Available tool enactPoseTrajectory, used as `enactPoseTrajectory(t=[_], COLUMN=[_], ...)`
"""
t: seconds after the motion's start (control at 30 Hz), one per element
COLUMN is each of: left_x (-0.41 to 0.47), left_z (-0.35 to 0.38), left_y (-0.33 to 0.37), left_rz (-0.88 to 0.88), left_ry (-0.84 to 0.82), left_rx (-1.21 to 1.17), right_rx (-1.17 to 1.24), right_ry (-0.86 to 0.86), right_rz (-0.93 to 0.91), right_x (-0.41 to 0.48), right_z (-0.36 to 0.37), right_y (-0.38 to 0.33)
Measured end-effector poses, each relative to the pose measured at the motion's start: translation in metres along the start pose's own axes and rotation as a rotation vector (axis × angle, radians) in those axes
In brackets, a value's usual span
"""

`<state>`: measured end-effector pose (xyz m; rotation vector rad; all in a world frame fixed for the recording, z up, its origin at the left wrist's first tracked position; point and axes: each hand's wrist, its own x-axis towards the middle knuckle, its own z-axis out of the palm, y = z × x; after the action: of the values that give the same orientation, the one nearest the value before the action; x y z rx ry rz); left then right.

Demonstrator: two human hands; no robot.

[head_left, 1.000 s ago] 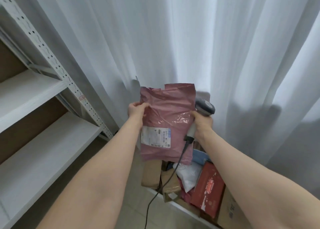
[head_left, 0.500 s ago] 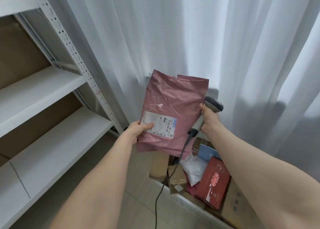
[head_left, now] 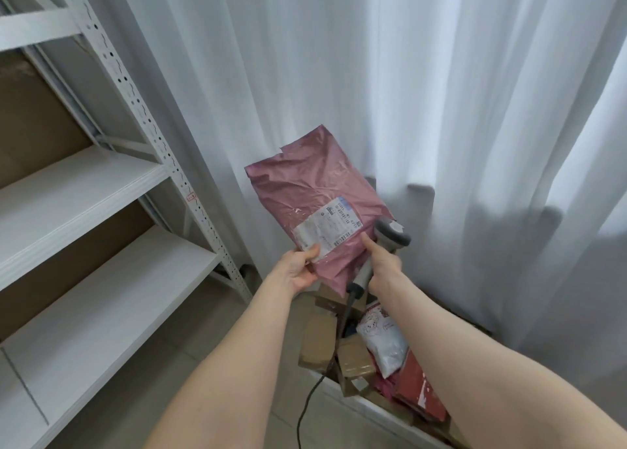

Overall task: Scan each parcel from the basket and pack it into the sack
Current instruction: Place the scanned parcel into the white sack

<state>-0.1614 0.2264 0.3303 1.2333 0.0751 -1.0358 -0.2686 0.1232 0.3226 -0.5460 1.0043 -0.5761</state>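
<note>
Beside a white metal shelving rack (head_left: 101, 184) showing three shelf boards, I hold one pink mailer (head_left: 305, 190) up in front of the curtain (head_left: 441, 92), above the basket and clear of it. My left hand (head_left: 298, 268) pinches the mailer's lower corner, thumb lying on the end of its single shipping label (head_left: 327, 231). My right hand (head_left: 383, 262) is wrapped round the handle of the one barcode scanner (head_left: 392, 235), with one finger stretched up against the mailer's lower edge.

The scan looks not yet made: the scanner's head sits at the mailer's edge, not facing the label. That is the first risk, a missed read. My thumb could cover part of the code, and the crinkled, glossy film may throw glare across it. The second is a drop, since the mailer hangs from one pinched corner and leans away from me. The third is the scanner cable (head_left: 300, 418), which trails down across the basket (head_left: 366, 403) and could catch on a carton when I swing round.

Counted in the basket below: at least two brown cartons (head_left: 317, 340), one white poly bag (head_left: 383, 340) and one red packet (head_left: 419, 391), with more hidden under my right arm. The sack is nowhere in this view, so I cannot tell how far the mailer must travel.
</note>
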Motion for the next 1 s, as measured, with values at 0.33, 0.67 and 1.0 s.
enactPoseTrajectory(t=[0.33,0.67,1.0], left_x=[0.002,0.013,0.006], left_z=[-0.005,-0.014,-0.016], left_y=[0.015,0.039,0.029], left_rz=[-0.069,-0.086,-0.245], left_ry=[-0.153,0.196,-0.037], left_rx=[0.230,-0.217,0.061], right_rx=[-0.132,-0.392,-0.563], right_ry=[0.117,0.064,0.195], right_rz=[-0.177,-0.356,-0.459], right_x=[0.011,0.013,0.023], right_z=[0.004,0.001,-0.020], right_y=[-0.022,-0.033,-0.046])
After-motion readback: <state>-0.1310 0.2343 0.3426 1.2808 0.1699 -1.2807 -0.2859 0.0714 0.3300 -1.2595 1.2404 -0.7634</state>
